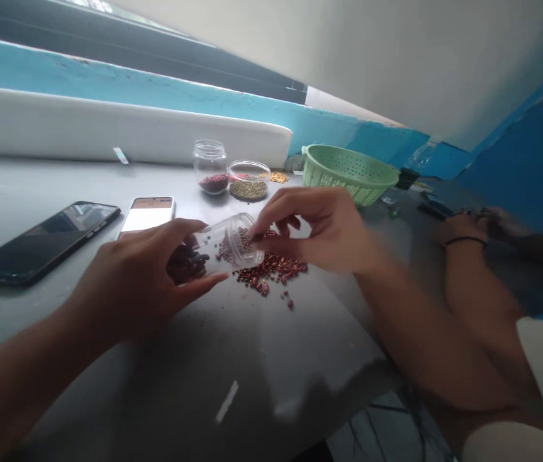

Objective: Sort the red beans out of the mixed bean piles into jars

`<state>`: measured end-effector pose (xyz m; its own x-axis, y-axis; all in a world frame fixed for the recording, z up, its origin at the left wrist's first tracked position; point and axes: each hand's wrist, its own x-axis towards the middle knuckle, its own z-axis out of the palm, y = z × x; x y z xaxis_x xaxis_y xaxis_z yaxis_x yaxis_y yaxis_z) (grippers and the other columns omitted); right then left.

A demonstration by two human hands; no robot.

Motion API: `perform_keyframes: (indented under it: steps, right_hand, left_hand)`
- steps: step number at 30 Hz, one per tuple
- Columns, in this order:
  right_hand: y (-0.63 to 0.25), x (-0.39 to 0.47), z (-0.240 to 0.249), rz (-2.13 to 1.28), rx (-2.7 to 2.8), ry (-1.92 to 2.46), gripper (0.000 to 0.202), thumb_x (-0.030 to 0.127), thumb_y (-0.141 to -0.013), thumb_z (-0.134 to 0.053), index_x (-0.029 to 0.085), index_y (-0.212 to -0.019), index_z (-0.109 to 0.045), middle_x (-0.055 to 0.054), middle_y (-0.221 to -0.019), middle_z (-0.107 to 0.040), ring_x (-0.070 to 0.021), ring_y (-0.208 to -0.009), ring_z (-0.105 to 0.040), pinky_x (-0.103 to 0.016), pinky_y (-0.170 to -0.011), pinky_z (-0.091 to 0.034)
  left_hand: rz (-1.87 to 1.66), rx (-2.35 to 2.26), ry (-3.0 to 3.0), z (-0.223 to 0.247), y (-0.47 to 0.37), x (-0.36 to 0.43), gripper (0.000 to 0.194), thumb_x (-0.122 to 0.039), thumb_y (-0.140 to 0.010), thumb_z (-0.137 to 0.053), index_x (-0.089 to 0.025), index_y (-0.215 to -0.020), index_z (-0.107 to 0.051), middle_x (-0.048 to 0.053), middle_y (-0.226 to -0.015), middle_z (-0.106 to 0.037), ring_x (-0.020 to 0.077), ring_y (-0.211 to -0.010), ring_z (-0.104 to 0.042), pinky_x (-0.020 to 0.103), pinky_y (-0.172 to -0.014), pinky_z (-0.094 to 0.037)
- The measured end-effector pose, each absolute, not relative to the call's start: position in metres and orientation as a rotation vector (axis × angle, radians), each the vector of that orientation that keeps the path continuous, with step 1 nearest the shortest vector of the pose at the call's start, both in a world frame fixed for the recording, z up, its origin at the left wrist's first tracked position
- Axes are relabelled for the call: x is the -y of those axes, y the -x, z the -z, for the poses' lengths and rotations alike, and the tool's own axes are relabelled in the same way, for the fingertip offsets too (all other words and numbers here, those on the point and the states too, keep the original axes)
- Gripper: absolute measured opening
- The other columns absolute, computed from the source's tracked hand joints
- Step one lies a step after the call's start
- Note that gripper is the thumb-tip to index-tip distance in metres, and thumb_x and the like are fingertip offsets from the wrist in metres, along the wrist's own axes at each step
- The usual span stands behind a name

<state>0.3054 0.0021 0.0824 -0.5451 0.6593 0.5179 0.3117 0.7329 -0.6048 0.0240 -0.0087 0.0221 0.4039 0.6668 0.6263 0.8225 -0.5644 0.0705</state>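
Observation:
My left hand [137, 273] is wrapped round a clear plastic jar [218, 237], tipped on its side with its mouth facing right. Dark beans [189, 262] lie in the jar's bottom end. At the mouth, my right hand [317, 228] has its thumb and fingertips pinched together; a small dark spot shows there, but what they hold is unclear. Below the jar's mouth, a pile of mixed red and greenish beans [278, 268] spreads on the table, a few lying apart at its near edge.
Behind stand a jar of red beans [214, 183], a round tub of green beans [248, 188], yellow kernels [279, 176] and a green basket [348, 170]. Two phones [43, 240] [149, 215] lie left. A paper strip [226, 401] lies in front. Another person's arm [474, 269] rests at right.

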Motion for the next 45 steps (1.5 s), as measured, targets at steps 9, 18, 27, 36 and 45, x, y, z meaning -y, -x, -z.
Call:
perform_keyframes:
  steps: [9, 18, 27, 36, 45]
  right_hand:
    - [-0.31, -0.019, -0.074, -0.732, 2.485, 1.059, 0.014, 0.023, -0.09, -0.077, 0.018, -0.103, -0.078, -0.004, -0.099, -0.074, -0.0147, -0.085, -0.065, -0.026, -0.073, -0.048]
    - [-0.298, -0.03, -0.053, -0.729, 2.785, 1.07, 0.03, 0.006, -0.085, -0.079, 0.018, -0.112, -0.082, -0.007, -0.109, -0.078, -0.0162, -0.091, -0.07, -0.025, -0.078, -0.05]
    - [-0.297, -0.029, -0.055, -0.724, 2.754, 0.997, 0.026, 0.0, -0.086, -0.072, 0.015, -0.102, -0.085, -0.005, -0.1, -0.08, -0.0137, -0.087, -0.071, -0.024, -0.079, -0.051]
    - [-0.309, -0.038, -0.053, -0.736, 2.554, 1.074, 0.011, 0.012, -0.089, -0.076, 0.016, -0.095, -0.084, -0.002, -0.085, -0.08, -0.0118, -0.075, -0.069, -0.025, -0.072, -0.049]
    - [-0.291, -0.013, -0.059, -0.402, 1.988, 0.634, 0.019, 0.036, -0.097, -0.074, 0.02, -0.106, -0.081, -0.004, -0.096, -0.076, -0.0114, -0.075, -0.063, -0.027, -0.065, -0.051]
  left_hand:
    - [0.966, 1.566, 2.311, -0.029, -0.024, 0.009, 0.066, -0.073, -0.085, -0.066, -0.025, -0.13, -0.063, 0.01, -0.104, -0.079, 0.0319, -0.086, -0.077, 0.04, -0.074, -0.054]
    - [0.947, 1.594, 2.355, -0.031, -0.028, 0.013, 0.065, -0.068, -0.084, -0.071, -0.025, -0.133, -0.062, 0.005, -0.102, -0.079, 0.0251, -0.083, -0.076, 0.034, -0.074, -0.052]
    - [0.962, 1.564, 2.367, -0.03, -0.027, 0.012, 0.066, -0.072, -0.085, -0.065, -0.028, -0.134, -0.06, 0.005, -0.103, -0.079, 0.0288, -0.086, -0.076, 0.037, -0.076, -0.054]
    - [0.893, 1.586, 2.38, -0.032, -0.026, 0.013, 0.065, -0.071, -0.086, -0.068, -0.025, -0.131, -0.062, 0.007, -0.105, -0.079, 0.0281, -0.088, -0.077, 0.036, -0.079, -0.053]
    - [0.828, 1.317, 2.325, -0.028, -0.025, 0.015, 0.054, -0.063, -0.093, -0.063, -0.027, -0.133, -0.06, 0.005, -0.091, -0.075, 0.0279, -0.076, -0.073, 0.035, -0.068, -0.046]
